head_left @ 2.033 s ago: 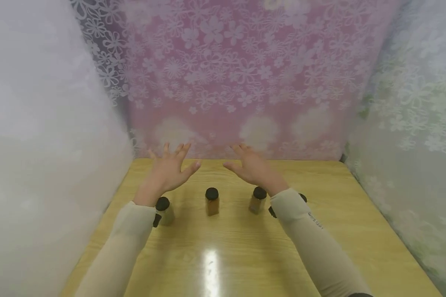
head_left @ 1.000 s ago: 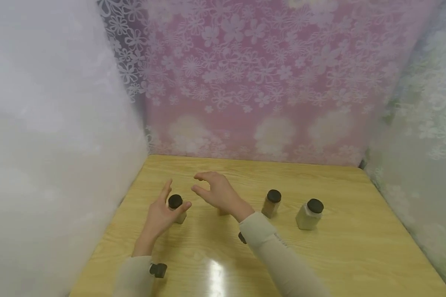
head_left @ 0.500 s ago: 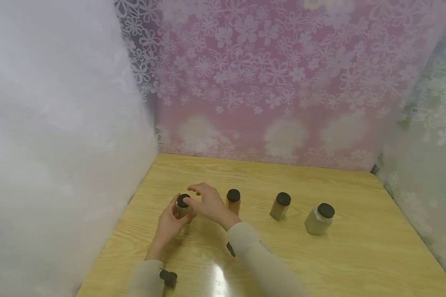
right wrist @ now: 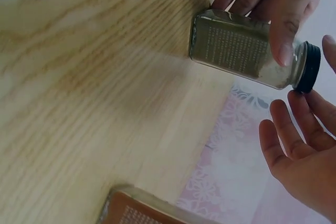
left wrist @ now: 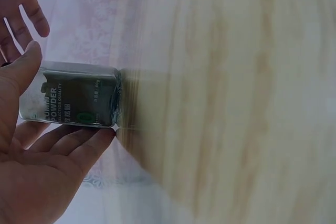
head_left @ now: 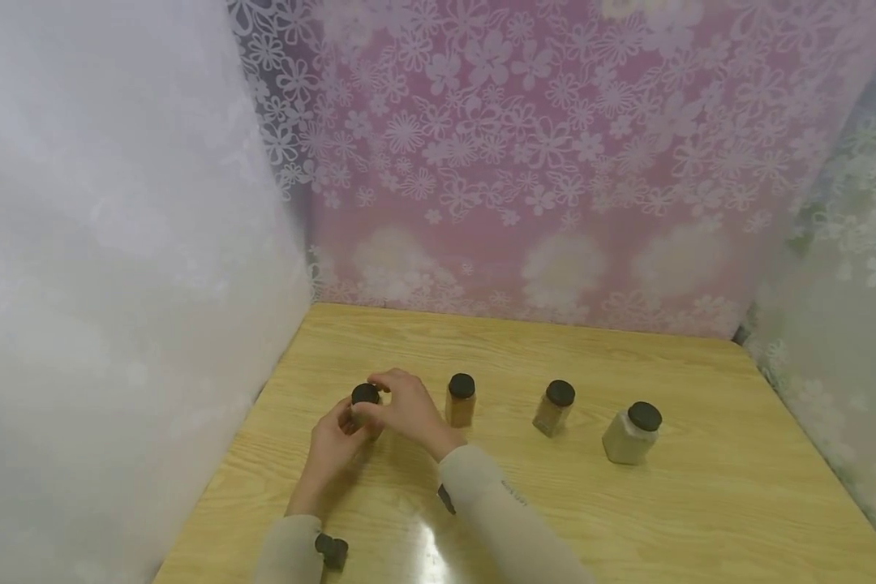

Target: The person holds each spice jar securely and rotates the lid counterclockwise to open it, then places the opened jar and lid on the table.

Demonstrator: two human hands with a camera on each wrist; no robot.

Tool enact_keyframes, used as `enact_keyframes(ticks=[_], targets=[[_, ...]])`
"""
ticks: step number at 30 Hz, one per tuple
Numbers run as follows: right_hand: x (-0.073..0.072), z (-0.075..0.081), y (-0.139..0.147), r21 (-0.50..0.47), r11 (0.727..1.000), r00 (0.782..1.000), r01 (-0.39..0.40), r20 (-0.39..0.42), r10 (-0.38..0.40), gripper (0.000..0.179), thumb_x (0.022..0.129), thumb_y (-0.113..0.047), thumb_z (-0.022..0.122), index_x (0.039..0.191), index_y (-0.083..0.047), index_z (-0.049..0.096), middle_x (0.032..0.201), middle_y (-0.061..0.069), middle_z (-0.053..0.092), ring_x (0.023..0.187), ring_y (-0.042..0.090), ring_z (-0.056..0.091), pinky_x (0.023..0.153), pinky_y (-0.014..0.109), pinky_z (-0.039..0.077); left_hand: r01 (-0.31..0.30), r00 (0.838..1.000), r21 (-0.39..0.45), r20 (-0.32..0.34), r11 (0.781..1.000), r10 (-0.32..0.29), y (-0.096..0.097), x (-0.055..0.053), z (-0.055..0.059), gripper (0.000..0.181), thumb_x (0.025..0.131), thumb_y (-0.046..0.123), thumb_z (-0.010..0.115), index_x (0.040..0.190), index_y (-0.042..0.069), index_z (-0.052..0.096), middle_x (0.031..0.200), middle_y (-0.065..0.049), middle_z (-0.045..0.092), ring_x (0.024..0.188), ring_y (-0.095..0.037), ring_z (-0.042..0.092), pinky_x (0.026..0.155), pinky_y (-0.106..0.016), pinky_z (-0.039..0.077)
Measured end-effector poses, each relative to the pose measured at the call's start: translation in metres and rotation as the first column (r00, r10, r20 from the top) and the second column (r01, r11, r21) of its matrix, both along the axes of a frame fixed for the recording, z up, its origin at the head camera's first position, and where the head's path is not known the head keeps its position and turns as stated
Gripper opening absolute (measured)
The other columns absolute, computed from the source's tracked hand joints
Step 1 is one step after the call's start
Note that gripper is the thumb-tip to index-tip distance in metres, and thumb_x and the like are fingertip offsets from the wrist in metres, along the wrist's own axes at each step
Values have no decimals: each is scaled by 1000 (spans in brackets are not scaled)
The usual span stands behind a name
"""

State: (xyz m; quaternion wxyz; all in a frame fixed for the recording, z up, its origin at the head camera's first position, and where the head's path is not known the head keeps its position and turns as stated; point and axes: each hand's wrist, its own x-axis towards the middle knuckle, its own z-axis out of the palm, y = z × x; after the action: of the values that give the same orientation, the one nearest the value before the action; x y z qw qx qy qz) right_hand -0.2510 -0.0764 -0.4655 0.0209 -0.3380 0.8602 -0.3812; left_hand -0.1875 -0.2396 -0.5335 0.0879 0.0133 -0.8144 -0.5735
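Note:
My left hand (head_left: 331, 448) grips a square glass spice jar (left wrist: 79, 98) by its body, thumb on one side and fingers on the other. Its label reads partly "POWDER", and the contents are greenish brown. The jar is upright, its base at the table or just above it. My right hand (head_left: 411, 415) has its thumb and forefinger around the black lid (right wrist: 308, 66); in the right wrist view a fingertip touches the lid's rim, while the other fingers stay spread. Just to the right stands a jar of orange-brown powder (head_left: 461, 404), untouched.
Farther right on the wood-grain table (head_left: 664, 519) stand a jar of brown powder (head_left: 551, 414) and a wider jar of pale contents (head_left: 625, 438), both black-lidded. A white sheet (head_left: 117, 284) hangs at the left, and a pink floral cloth (head_left: 511, 186) closes the back.
Both hands came back from the far side of the table to the leftmost jar. The left hand took hold of its body, then the right thumb and forefinger closed around the lid.

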Motion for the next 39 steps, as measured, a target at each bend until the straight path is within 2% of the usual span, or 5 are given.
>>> enact_keyframes(ticks=[10, 16, 21, 30, 39], targets=[[1, -3, -4, -2, 1000, 1000, 25, -5, -25, 48, 89, -42, 74, 126, -11, 67, 109, 1, 63, 100, 16, 59, 83, 27, 52, -36, 999, -12, 5, 999, 36, 5, 1, 3, 62, 87, 36, 77, 140, 11, 56, 137, -11, 61, 123, -31, 61, 101, -45, 52], [-1, -3, -4, -9, 1000, 1000, -18, -14, 18, 46, 92, -33, 72, 130, -8, 64, 114, 2, 61, 107, 24, 61, 86, 26, 53, -41, 999, -26, -30, 999, 40, 3, -1, 2, 55, 88, 25, 78, 136, 6, 59, 136, -15, 61, 123, -35, 61, 101, -45, 51], [-2, -4, -4, -4, 999, 999, -34, -22, 34, 52, 93, -28, 69, 141, -12, 55, 119, 2, 60, 106, 18, 59, 85, 26, 53, -37, 999, -44, -33, 998, 36, 4, -1, 4, 52, 89, 18, 76, 136, 4, 58, 135, -19, 61, 121, -39, 61, 100, -47, 51], [0, -2, -8, -20, 1000, 1000, -5, 20, 5, 66, 90, -48, 70, 146, -20, 49, 129, 2, 56, 114, 26, 58, 87, 32, 52, -37, 999, -62, -10, 997, 36, 1, -1, 5, 52, 90, 23, 76, 135, 4, 59, 133, -17, 62, 120, -36, 62, 99, -49, 52], [2, 0, -11, -13, 1000, 1000, -23, 3, 23, 62, 89, -44, 73, 142, -20, 53, 127, 2, 58, 111, 18, 57, 91, 33, 52, -23, 1000, -54, -9, 998, 22, 0, -1, 3, 56, 89, 21, 77, 136, 1, 57, 131, -18, 63, 121, -35, 62, 100, -47, 52]])
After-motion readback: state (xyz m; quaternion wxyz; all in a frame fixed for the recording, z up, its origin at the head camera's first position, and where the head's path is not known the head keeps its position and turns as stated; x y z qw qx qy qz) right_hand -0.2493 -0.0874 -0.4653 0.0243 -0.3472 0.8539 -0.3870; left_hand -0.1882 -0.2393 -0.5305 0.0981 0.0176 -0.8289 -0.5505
